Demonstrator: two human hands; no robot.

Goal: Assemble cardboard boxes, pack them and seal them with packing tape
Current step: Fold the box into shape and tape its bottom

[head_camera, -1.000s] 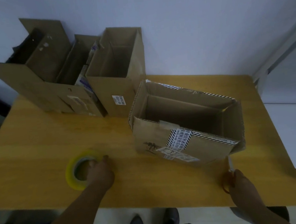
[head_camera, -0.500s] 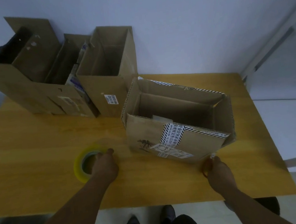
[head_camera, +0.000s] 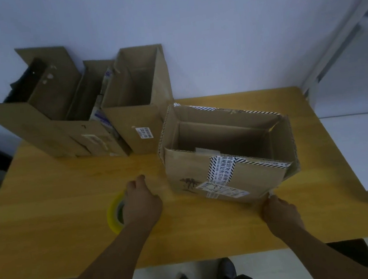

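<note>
The right hand (head_camera: 281,214) had moved up from the near edge of the table (head_camera: 61,209) to the near right bottom corner of the open box (head_camera: 186,168). The left hand (head_camera: 141,204) had stayed on the roll of tape (head_camera: 113,215).

The roll of tape was yellow and lay flat on the table, to the left of the open box and apart from it. The left hand lay on top of its right side with the fingers bent. I could not tell if it gripped the roll or only rested there.

The right hand's fingers were bent too, and their tips touched the box corner. I could not tell if they pinched anything.

The open box stood on the right half of the table with its flaps up. Striped tape (head_camera: 221,169) and paper labels (head_camera: 222,188) were stuck on its near side.

At the back stood a tall box (head_camera: 136,124), just beside the open box. To its left was a wide box (head_camera: 48,131) with things inside. Both touched the wall (head_camera: 213,34). Dark shoes (head_camera: 226,269) showed under the table edge.
</note>
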